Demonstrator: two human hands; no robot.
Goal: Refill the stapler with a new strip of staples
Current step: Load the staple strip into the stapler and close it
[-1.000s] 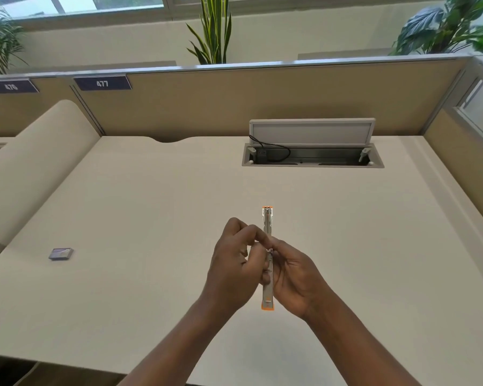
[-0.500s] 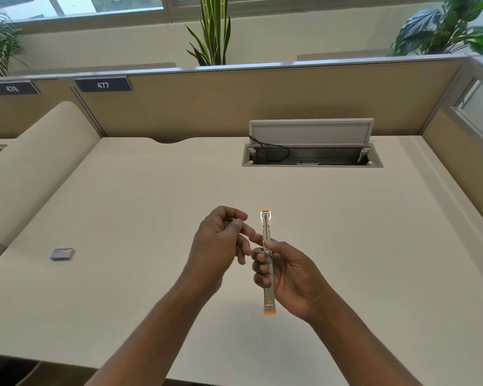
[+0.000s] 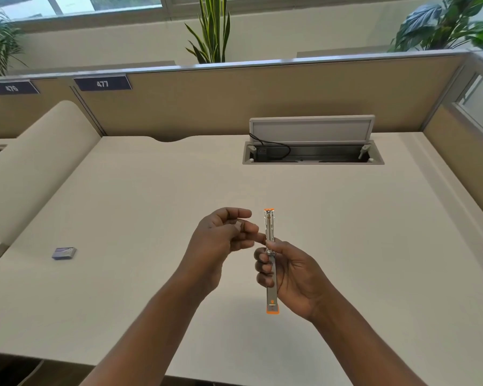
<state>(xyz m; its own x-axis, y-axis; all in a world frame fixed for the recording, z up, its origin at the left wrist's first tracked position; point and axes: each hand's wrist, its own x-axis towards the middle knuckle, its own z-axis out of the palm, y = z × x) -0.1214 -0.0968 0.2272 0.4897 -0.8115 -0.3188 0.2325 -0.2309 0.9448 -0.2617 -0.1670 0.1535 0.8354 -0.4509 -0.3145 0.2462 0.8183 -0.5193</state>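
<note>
Two hands: raised above the desk [image 3: 346, 246].
Right hand [image 3: 293, 277]: clasped round the opened stapler [image 3: 270, 260], centre.
Left hand [image 3: 221, 240]: withdrawn leftward off the stapler; fingertips pinching a small pale piece [image 3: 238, 224], presumably staples.
Staple box [image 3: 64, 252]: far left.
Implication: loading apparently unfinished.

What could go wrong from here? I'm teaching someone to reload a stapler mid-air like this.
1. The left hand pinches a small pale piece, probably staples, by the fingertips alone; it could slip or snap before reaching the stapler.
2. The right hand holds the opened stapler above the desk, unsupported, so the narrow channel may wobble and the strip miss it.
3. The staple box lies far left, so replacements are a reach away.
</note>
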